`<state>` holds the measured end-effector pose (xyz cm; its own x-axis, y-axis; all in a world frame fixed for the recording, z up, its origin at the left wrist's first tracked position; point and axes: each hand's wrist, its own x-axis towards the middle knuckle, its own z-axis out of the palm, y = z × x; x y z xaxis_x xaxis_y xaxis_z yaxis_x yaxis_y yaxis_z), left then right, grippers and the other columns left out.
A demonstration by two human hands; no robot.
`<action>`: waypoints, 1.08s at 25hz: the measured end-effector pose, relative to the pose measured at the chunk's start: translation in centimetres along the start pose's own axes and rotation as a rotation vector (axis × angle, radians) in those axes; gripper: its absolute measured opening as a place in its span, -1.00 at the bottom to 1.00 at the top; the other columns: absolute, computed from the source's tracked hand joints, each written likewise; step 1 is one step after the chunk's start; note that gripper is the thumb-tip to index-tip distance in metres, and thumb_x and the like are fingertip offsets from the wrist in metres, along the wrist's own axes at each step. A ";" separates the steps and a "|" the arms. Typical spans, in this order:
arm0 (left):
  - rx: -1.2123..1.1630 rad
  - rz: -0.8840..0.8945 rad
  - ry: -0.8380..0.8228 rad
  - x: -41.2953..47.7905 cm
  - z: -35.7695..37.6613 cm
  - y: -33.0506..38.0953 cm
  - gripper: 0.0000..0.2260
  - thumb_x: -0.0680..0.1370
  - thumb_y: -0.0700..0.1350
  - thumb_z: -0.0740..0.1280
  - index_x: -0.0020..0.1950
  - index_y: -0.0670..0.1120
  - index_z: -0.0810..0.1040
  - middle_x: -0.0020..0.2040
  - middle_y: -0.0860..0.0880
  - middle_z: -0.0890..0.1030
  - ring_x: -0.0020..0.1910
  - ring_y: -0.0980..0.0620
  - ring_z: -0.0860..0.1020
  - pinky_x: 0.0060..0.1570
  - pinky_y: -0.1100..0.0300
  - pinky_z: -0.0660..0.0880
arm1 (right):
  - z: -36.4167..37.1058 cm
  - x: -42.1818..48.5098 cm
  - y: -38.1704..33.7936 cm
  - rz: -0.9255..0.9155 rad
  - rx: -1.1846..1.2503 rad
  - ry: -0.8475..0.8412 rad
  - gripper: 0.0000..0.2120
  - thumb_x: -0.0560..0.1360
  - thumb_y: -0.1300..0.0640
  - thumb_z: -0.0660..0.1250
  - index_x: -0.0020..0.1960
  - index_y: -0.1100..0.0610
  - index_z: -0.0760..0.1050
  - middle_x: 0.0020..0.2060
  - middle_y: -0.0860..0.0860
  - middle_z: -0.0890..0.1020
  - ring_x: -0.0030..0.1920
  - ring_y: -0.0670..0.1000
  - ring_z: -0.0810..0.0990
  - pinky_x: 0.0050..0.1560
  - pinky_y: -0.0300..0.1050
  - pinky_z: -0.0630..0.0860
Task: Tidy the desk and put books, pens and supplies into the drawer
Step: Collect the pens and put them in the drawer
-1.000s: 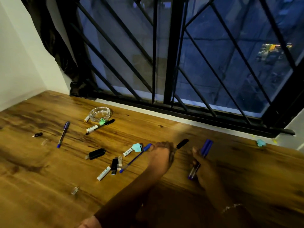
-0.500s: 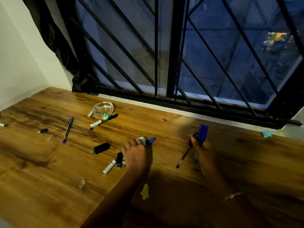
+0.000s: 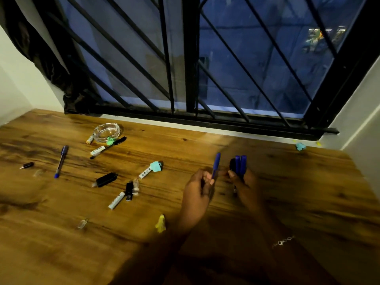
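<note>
While our left hand [image 3: 196,190] pinches a blue pen [image 3: 216,165] near its lower end, cap pointing up, our right hand [image 3: 243,183] just beside it is curled round a bundle of pens [image 3: 240,164]. Two blue caps show above its fingers, with something black against them. We judge that we are in the gathering step: loose pens are collected into one fist before anything goes to the drawer, which is out of sight. Next the single pen should pass across into the bundle. That calls for the right thumb to loosen enough to admit it without letting the others slide. To the left of both grips, on the desk [image 3: 308,202], lie more to fetch. A white marker [image 3: 145,173] with a teal scrap [image 3: 155,167] on it is nearest and a black capped piece [image 3: 106,179] lies beyond it. Another blue pen [image 3: 61,161] is well away, with a glass dish [image 3: 115,128] farther back.
</note>
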<state>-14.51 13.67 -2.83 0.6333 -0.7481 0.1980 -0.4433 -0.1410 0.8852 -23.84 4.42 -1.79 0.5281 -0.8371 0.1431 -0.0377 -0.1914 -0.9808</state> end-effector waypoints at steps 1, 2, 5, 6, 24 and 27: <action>-0.007 0.010 -0.016 -0.4 0.9 -0.1 -0.97 0.54 -0.15 0.23 -0.08 -0.02 0.42 -0.17 0.00 0.55 -0.16 0.05 0.53 -0.16 0.30 0.41 | -0.2 -0.6 0.5 0.042 0.013 0.012 -0.83 0.54 0.31 0.21 -0.05 0.04 0.42 -0.33 -0.11 0.51 -0.41 -0.38 0.51 -0.35 -0.46 0.39; -0.018 0.014 -0.028 -0.7 1.6 -0.3 -0.95 0.51 -0.11 0.21 -0.08 -0.03 0.44 -0.17 -0.03 0.56 -0.15 0.01 0.55 -0.14 0.21 0.44 | -0.3 -1.1 0.9 0.083 0.036 0.017 -0.81 0.54 0.28 0.22 -0.08 -0.01 0.43 -0.38 -0.13 0.51 -0.46 -0.35 0.50 -0.38 -0.38 0.38; -0.043 0.071 -0.021 -1.5 3.2 0.3 -0.93 0.47 -0.12 0.19 -0.08 -0.01 0.44 -0.20 0.05 0.54 -0.19 0.07 0.53 -0.20 0.37 0.39 | -1.0 -2.1 1.1 0.136 0.183 0.004 -0.80 0.56 0.28 0.17 -0.08 0.01 0.46 -0.49 -0.14 0.60 -0.50 -0.24 0.51 -0.43 -0.24 0.39; -0.046 0.090 -0.019 -1.9 3.6 0.8 -0.94 0.48 -0.15 0.22 -0.09 0.00 0.42 -0.24 0.09 0.51 -0.21 0.09 0.52 -0.24 0.44 0.35 | -1.2 -2.3 0.8 0.130 0.259 -0.031 -0.79 0.57 0.30 0.13 -0.04 0.06 0.48 -0.43 -0.17 0.65 -0.44 -0.23 0.56 -0.39 -0.26 0.45; -0.225 0.167 -0.132 -4.4 1.9 5.1 -0.66 0.47 -0.01 0.27 0.23 0.08 0.34 0.08 0.14 0.51 0.10 0.38 0.46 0.05 0.41 0.44 | -6.7 -8.7 1.4 0.131 0.053 -0.227 -0.70 0.55 0.28 0.20 -0.26 -0.02 0.50 -0.55 -0.14 0.57 -0.56 -0.21 0.47 -0.51 -0.35 0.35; -0.204 0.243 -0.295 -5.2 2.5 6.2 -0.60 0.48 0.03 0.26 0.30 0.16 0.27 0.20 0.12 0.46 0.25 0.24 0.43 0.14 0.38 0.45 | -6.7 -9.4 1.5 0.229 0.081 -0.267 -0.81 0.56 0.31 0.16 -0.15 0.13 0.46 -0.50 -0.16 0.62 -0.51 -0.23 0.52 -0.48 -0.35 0.41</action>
<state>-22.14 15.03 0.58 0.3047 -0.9013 0.3080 -0.4040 0.1705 0.8987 -34.54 8.62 -3.70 0.7170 -0.6882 -0.1110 -0.1191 0.0359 -0.9922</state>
